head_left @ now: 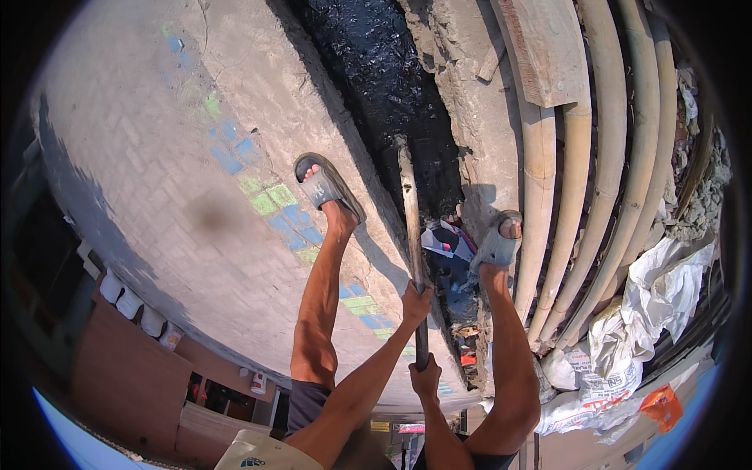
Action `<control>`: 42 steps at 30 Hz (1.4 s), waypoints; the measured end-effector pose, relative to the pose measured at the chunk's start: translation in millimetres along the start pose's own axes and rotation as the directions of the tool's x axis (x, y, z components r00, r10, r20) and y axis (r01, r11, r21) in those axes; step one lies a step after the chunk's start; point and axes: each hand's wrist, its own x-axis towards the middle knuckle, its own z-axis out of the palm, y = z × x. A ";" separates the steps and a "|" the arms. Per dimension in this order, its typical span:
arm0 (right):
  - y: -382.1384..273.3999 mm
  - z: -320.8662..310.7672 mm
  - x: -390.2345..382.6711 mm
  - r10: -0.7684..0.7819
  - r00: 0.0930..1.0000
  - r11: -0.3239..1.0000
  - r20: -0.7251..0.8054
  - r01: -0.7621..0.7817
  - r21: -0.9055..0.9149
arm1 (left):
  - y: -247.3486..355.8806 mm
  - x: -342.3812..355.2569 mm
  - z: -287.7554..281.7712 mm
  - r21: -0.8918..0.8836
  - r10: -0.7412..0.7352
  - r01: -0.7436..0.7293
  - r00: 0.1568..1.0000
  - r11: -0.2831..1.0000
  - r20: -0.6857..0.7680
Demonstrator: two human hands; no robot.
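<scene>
I hold a long, worn pole (411,207), pale and mottled at its far end and darker toward me, with both hands. My left hand (417,304) wraps round it above my right hand (425,374), which grips the dark lower section. The far tip reaches into black sludge (368,70) inside a narrow concrete drain. Crumpled plastic litter (450,239) lies in the drain beside the pole. My sandalled left foot (337,196) stands on the left concrete edge, and my right foot (499,243) is on the opposite edge, so my legs straddle the channel.
Long bamboo poles (603,157) and a rough plank (540,55) lie along the right edge. White sacks (627,337) and rubble (705,188) are beyond them. A paved walkway (149,141) with blue and green painted squares runs left, toward a building wall (125,360).
</scene>
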 end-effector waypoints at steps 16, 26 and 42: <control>-588.7 -24.5 335.8 -0.571 0.819 0.805 0.050 0.547 0.231 | 554.2 282.2 -105.8 0.436 0.576 -0.469 0.803 0.768 -0.151; -332.8 4.7 234.6 -0.348 0.936 0.938 0.052 0.347 0.029 | 325.8 194.0 -65.0 0.488 0.235 -0.133 0.960 0.863 -0.154; 6.9 -2.3 -14.9 0.142 0.988 0.986 0.061 -0.147 0.078 | -38.0 7.6 11.8 0.097 -0.106 0.098 0.991 0.990 0.087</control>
